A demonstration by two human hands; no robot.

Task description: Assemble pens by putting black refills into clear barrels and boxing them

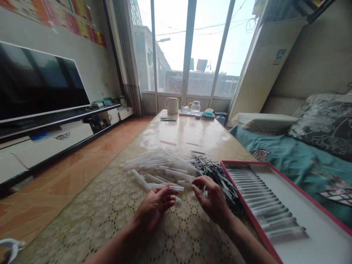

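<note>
My left hand (pixel 156 205) is closed on a translucent white pen barrel (pixel 176 188), pinched between thumb and fingers and pointing right. Facing it, my right hand (pixel 210 196) has its fingers curled in a pinch; whatever its fingertips hold, if anything, is too small to make out. Beyond both hands lies a loose heap of clear pen barrels (pixel 159 159). Against it on the right is a pile of dark, thin pen refills (pixel 217 172), partly hidden by my right hand. A red-edged shallow box (pixel 310 212) holds a row of assembled pens (pixel 264 196) with dark ends.
The long table (pixel 110 209) has a patterned cover. At its far end stand a beige jug (pixel 172 106), a glass pitcher (pixel 195 106) and a tissue pack (pixel 208 114). A bed (pixel 291 157) is on the right; a TV stand (pixel 63 135) lines the left wall.
</note>
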